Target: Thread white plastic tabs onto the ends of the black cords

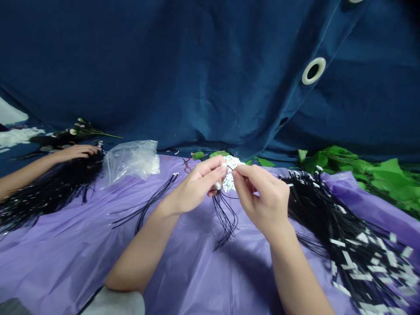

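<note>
My left hand (200, 183) is closed in a pinch on a bunch of thin black wires (225, 218) that hang down from it onto the purple plastic sheet (183, 271). My right hand (259, 192) is pinched too, its fingertips meeting the left hand's at the top of the wires, holding a small white piece I can barely make out. Just behind both hands lies a heap of small white plastic pieces (233, 168).
A large pile of black wires with white tags (341, 236) lies at the right. A few loose wires (147, 205) and a clear plastic bag (131, 159) lie left. Another person's hand (74, 152) rests on a black wire pile (46, 192). Green leaves (370, 173) and a blue curtain (210, 65) stand behind.
</note>
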{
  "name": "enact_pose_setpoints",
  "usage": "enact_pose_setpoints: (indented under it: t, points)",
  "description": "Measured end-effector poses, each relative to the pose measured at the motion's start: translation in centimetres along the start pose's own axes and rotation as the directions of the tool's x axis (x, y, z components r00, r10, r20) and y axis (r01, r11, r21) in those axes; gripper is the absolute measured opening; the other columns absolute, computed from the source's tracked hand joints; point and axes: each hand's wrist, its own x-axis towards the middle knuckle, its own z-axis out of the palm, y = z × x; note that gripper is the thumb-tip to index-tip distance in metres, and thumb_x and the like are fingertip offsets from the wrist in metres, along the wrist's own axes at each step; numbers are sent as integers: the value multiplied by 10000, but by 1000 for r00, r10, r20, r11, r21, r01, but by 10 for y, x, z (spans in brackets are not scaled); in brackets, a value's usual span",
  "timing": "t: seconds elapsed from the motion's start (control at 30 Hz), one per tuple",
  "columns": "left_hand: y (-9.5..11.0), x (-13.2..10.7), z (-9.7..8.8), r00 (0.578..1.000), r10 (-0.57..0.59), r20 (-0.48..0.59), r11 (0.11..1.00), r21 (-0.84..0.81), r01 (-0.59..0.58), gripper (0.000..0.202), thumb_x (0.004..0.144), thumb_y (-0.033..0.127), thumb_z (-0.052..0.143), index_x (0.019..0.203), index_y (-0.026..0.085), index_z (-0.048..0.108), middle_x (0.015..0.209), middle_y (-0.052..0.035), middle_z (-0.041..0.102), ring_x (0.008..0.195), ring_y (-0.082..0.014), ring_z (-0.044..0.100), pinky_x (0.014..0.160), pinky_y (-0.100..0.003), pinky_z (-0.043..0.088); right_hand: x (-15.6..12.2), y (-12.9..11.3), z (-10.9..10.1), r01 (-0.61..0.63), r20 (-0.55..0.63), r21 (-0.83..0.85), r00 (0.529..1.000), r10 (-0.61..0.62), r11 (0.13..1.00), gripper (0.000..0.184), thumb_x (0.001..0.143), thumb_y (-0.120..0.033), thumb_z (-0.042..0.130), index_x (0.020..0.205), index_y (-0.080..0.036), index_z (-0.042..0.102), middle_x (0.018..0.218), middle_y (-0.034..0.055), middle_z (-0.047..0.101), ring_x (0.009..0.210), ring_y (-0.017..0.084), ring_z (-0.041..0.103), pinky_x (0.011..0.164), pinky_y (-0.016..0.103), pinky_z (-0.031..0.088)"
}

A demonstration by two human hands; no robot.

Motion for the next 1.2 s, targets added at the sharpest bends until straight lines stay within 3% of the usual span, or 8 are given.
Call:
enact_pose_setpoints:
  t: [0.13,0.33,0.5,0.7,0.93,1.2]
  points:
    - [-2,3,2,1000,-16,23,1000,7,16,308,927,439,496,774,174,453,687,34,383,582,-62,359,498,-174,318,0,-4,4,2,-4,-5,1000,-2,1000,90,911,-146,553,851,-172,614,627,-26,566,523,59,445,540,197,360]
    - [-6,6,4,999,-28,25,999,-29,29,327,920,466,496,778,176,445,687,34,378,573,-63,346,488,-179,295,0,-9,6,-105,-44,-140,994,100,985,116,908,-212,565,822,-171,631,653,-14,642,514,64,524,539,210,369]
    - [-4,5,5,1000,-9,-29,1000,2,9,340,921,457,496,746,174,428,677,27,389,580,-72,345,494,-185,309,-1,-6,4,-73,-95,-183,994,56,980,80,890,-176,594,915,-180,669,700,-14,680,547,69,576,575,212,410]
    - [-2,4,6,1000,-5,-25,1000,-4,5,326,924,437,504,749,175,420,681,28,382,590,-72,343,502,-182,319,0,-5,1,-79,-118,-265,992,49,961,47,861,-181,617,837,-188,656,665,-31,669,570,78,613,560,216,400]
    - [-4,3,6,997,61,40,998,-27,-60,284,943,403,481,777,174,465,677,26,380,586,-75,336,502,-184,315,3,-1,1,-18,-49,-174,999,9,985,107,892,-160,546,810,-169,615,626,-19,583,548,76,534,583,213,413]
    - [-4,3,4,997,53,55,999,6,-54,293,941,418,480,778,176,456,675,26,377,586,-77,338,505,-188,312,1,2,4,-11,-46,-117,999,6,993,94,896,-149,539,832,-163,606,660,-4,586,566,81,514,589,210,423]
